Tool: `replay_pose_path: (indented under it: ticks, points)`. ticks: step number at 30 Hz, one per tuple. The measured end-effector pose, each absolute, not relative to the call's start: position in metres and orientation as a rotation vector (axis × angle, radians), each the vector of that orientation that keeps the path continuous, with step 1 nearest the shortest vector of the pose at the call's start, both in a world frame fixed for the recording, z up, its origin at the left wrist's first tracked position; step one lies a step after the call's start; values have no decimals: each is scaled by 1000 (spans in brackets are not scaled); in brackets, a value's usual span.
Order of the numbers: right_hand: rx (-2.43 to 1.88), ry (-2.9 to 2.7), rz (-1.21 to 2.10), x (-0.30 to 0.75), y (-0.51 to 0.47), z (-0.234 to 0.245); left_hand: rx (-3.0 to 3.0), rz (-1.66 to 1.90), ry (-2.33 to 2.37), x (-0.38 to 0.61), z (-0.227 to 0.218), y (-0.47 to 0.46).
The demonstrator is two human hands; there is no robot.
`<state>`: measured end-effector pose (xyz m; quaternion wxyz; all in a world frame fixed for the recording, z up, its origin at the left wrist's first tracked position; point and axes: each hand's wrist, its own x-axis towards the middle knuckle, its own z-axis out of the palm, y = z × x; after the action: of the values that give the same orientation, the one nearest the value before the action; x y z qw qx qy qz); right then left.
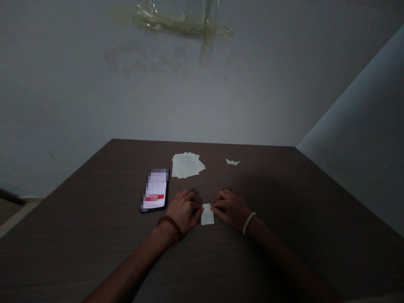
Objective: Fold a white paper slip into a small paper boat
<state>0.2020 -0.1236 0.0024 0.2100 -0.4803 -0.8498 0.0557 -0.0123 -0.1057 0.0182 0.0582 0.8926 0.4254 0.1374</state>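
A small piece of white paper (pixel 207 216) with faint print lies on the brown table between my hands. My left hand (pixel 184 210), with a dark beaded bracelet at the wrist, pinches the paper's upper left edge. At its upper right edge, my right hand (pixel 232 207) has its thumb and fingers closed on the same paper; a pale bracelet circles that wrist. The paper looks folded along its top, though the fingertips partly cover the edge.
A phone (pixel 155 189) with a lit screen lies left of my left hand. Beyond my hands is a loose stack of printed paper sheets (pixel 187 165). A small folded paper boat (pixel 232 162) sits farther right on the table (pixel 94 235), which meets a wall (pixel 202 101).
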Motion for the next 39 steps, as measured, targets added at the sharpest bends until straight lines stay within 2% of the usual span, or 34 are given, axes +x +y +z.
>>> replay_pose_path:
  ticks: [11, 25, 39]
  points:
    - [-1351, -2408, 181, 203, -123, 2, 2704, 420, 1274, -12, 18, -103]
    - [-1282, -2316, 430, 208, -105, -2, 2690, 418, 1260, -13, 16, -103]
    - [-1283, -2455, 284, 210, -111, 6, 2691, 416, 1272, -13, 16, -103]
